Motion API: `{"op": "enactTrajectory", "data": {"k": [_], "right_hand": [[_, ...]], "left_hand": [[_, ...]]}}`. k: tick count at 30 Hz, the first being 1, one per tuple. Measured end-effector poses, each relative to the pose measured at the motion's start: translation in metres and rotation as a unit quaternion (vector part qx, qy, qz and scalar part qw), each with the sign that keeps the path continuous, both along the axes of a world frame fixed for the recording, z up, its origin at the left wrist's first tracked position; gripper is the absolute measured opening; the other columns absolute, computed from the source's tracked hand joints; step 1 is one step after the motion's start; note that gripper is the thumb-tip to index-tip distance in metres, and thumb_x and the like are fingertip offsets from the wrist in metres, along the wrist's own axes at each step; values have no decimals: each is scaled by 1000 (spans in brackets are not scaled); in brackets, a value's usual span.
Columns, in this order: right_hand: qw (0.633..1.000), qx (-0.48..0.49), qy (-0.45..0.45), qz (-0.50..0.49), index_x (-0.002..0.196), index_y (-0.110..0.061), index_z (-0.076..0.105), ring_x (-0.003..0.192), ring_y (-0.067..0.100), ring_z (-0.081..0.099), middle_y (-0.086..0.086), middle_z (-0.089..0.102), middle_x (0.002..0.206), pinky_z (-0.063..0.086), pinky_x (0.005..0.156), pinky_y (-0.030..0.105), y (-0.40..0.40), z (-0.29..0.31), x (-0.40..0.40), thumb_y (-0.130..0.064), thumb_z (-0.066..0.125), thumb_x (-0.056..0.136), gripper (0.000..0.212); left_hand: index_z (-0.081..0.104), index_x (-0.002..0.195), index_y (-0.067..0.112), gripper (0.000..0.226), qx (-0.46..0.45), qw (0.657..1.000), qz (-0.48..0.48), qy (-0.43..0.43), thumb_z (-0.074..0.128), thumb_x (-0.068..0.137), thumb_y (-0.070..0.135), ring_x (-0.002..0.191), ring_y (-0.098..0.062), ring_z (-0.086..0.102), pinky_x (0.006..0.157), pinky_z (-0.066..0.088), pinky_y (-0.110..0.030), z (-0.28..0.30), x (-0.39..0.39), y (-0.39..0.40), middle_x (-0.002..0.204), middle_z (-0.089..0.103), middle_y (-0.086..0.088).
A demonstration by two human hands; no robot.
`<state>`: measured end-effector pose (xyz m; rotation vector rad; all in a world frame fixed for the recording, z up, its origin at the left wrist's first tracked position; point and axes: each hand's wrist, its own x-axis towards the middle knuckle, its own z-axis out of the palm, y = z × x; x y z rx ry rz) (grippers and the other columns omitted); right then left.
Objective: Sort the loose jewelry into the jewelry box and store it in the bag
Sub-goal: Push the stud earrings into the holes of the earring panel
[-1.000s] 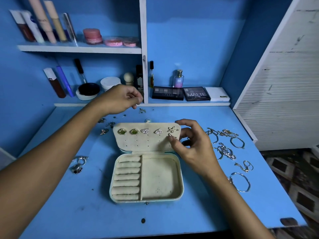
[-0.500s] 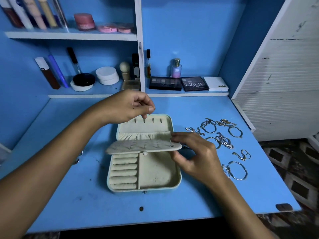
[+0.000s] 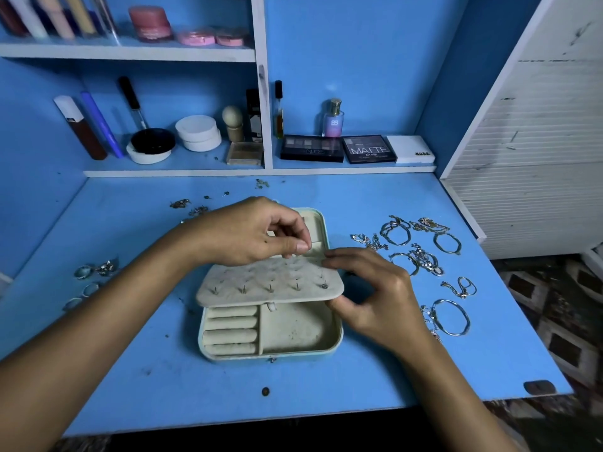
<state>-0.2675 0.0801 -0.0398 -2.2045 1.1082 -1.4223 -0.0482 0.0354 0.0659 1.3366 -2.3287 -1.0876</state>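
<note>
Both forearms are bare and enter from the bottom of the view. The left arm comes from the 8 o'clock corner and points toward 2 o'clock. The left hand (image 3: 248,233) shows its back to the camera, knuckles up, with the fingers curled and the thumb tip pressed against the index finger in a pinch. The right arm comes from 5 o'clock and points toward 11 o'clock. The right hand (image 3: 375,295) is bent at the wrist, its index finger stretched toward the left thumb, the thumb curled underneath. The two hands nearly meet.
</note>
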Motion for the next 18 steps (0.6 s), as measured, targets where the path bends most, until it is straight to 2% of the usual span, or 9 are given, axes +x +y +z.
{"op": "enactTrajectory", "data": {"k": [8,11,18], "right_hand": [[999,43,2,4,106,-8,77,104,9,69,0,73,110,56,88,34,2,0,-2,-26,77,80,32],[999,53,1,3,106,-7,77,104,8,69,-1,74,110,56,88,34,3,1,-2,-30,75,81,33],[998,68,-5,13,107,-8,77,105,6,69,-4,75,110,57,86,34,3,3,-2,-24,79,82,30]], "left_hand": [[73,96,21,8,29,998,-49,24,67,91,22,86,1,65,77,46,-9,-5,-8,5,92,72,14],[73,98,20,9,30,998,-56,29,67,92,22,87,4,64,77,44,-7,-5,-11,5,94,72,14],[74,99,17,11,34,996,-68,46,67,91,21,89,3,64,77,43,-7,-8,-12,3,95,72,13]]}}
